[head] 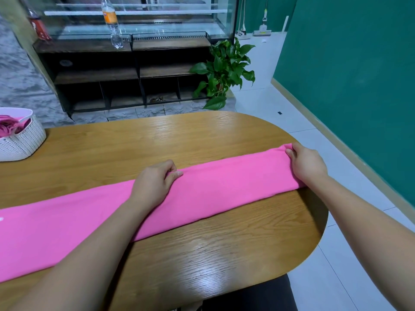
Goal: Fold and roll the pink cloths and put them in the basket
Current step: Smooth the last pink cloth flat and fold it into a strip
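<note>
the pink cloth (224,189) lies as one long folded strip slanting across the worktop (202,254), running from the near left edge to the rounded right end. it looks soft, light and limp. it should bend wherever it is lifted, and its stacked layers are likely to slide apart unless they are kept pressed together. the right hand (306,163) grips the strip's short end at the worktop's right end, fingers curled over the fabric. the left hand (155,182) pinches the far long edge about midway along, thumb against curled fingers. for rolling, the best hold seems to be that short right end, with both hands on its two corners so the roll starts straight and tight. the basket (24,142) stands at the far left edge of the worktop, well apart from both hands, with other pink cloths (9,127) inside it.
</note>
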### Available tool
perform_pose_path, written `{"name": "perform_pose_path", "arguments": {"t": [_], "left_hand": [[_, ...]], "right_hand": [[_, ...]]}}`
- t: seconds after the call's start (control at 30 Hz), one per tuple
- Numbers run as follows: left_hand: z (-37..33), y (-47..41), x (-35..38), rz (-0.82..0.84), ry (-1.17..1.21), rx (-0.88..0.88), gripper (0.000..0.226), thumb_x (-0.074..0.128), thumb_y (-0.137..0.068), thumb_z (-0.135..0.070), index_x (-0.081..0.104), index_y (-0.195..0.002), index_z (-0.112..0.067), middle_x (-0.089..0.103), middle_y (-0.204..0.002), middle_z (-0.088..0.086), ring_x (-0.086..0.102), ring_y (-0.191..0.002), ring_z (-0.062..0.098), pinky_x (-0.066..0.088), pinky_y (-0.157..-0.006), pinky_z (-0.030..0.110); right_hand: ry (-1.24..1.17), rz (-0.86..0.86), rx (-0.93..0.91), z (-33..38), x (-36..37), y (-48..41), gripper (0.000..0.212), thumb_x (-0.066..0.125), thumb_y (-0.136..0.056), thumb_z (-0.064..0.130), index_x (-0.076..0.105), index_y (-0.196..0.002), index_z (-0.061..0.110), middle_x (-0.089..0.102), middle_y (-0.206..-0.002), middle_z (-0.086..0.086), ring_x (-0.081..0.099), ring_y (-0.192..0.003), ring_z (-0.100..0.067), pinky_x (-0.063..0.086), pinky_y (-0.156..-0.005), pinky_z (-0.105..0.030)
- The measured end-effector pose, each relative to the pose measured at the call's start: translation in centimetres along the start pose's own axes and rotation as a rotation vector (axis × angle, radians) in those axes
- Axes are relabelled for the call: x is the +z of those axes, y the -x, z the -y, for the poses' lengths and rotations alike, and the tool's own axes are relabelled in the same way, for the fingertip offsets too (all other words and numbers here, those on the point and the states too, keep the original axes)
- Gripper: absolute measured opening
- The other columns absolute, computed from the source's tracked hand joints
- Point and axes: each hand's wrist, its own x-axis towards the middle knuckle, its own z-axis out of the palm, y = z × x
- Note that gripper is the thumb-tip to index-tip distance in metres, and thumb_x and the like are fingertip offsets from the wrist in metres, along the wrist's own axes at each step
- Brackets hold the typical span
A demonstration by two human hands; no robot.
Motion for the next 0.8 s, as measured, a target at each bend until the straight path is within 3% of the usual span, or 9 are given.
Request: {"name": "perform_pose_path", "arguments": {"t": [0.2,0.37,0.5,0.57,0.67,0.8], "left_hand": [[0.1,-0.4,0.0,-0.029,0.088,-0.129,0.03,0.067,-0.098,-0.049,0.057,-0.085,-0.023,0.062,-0.066,-0.006,0.058,-0.068,0.024,0.041,-0.061,0.038],[0.1,-0.3,0.5,-0.08,-0.061,-0.077,0.037,0.067,-0.096,-0.053,0.05,-0.08,-0.024,0.063,-0.074,-0.003,0.06,-0.072,0.029,0.039,-0.061,0.038],[-0.3,0.1,0.2,-0.131,-0.251,-0.07,0.039,0.06,-0.096,-0.061,0.05,-0.083,-0.026,0.056,-0.086,-0.005,0.054,-0.085,0.026,0.041,-0.072,0.043],[-1.1,0.4,0.0,-0.192,-0.33,-0.005,0.031,0.061,-0.1,-0.053,0.057,-0.09,-0.023,0.053,-0.096,-0.002,0.049,-0.092,0.025,0.037,-0.075,0.043],[-2.2,1.5,-0.3,-0.26,-0.326,0.243,0.016,0.063,-0.103,-0.033,0.064,-0.097,-0.018,0.055,-0.099,0.002,0.05,-0.09,0.029,0.036,-0.074,0.044],[-2.3,2.0,0.1,-0.154,-0.262,0.465,0.016,0.056,-0.104,-0.03,0.065,-0.099,-0.018,0.059,-0.089,0.001,0.055,-0.083,0.028,0.039,-0.071,0.042]], "right_hand": [[0.086,0.001,0.048,0.4,0.2,-0.4,0.035,0.034,-0.112,0.044,0.06,-0.125,0.026,0.061,-0.091,-0.011,0.056,-0.087,-0.037,0.047,-0.07,-0.041],[0.16,0.032,0.069,0.6,0.5,-1.0,0.037,0.032,-0.112,0.045,0.059,-0.126,0.024,0.06,-0.095,-0.012,0.055,-0.088,-0.037,0.049,-0.074,-0.044],[0.253,0.066,0.077,0.9,0.6,-1.7,0.04,0.032,-0.111,0.048,0.059,-0.127,0.025,0.067,-0.102,-0.014,0.062,-0.093,-0.038,0.056,-0.078,-0.048],[0.304,0.02,0.038,0.7,0.8,-1.8,0.04,0.031,-0.111,0.047,0.059,-0.118,0.019,0.065,-0.09,-0.013,0.063,-0.083,-0.038,0.057,-0.072,-0.046],[0.309,-0.05,-0.021,0.5,1.1,-1.6,0.038,0.032,-0.112,0.046,0.053,-0.107,0.015,0.06,-0.077,-0.01,0.059,-0.071,-0.035,0.045,-0.059,-0.038],[0.341,-0.1,-0.049,1.3,1.1,-1.8,0.028,0.036,-0.111,0.038,0.046,-0.103,0.012,0.062,-0.082,-0.015,0.057,-0.071,-0.036,0.044,-0.062,-0.04]]}}
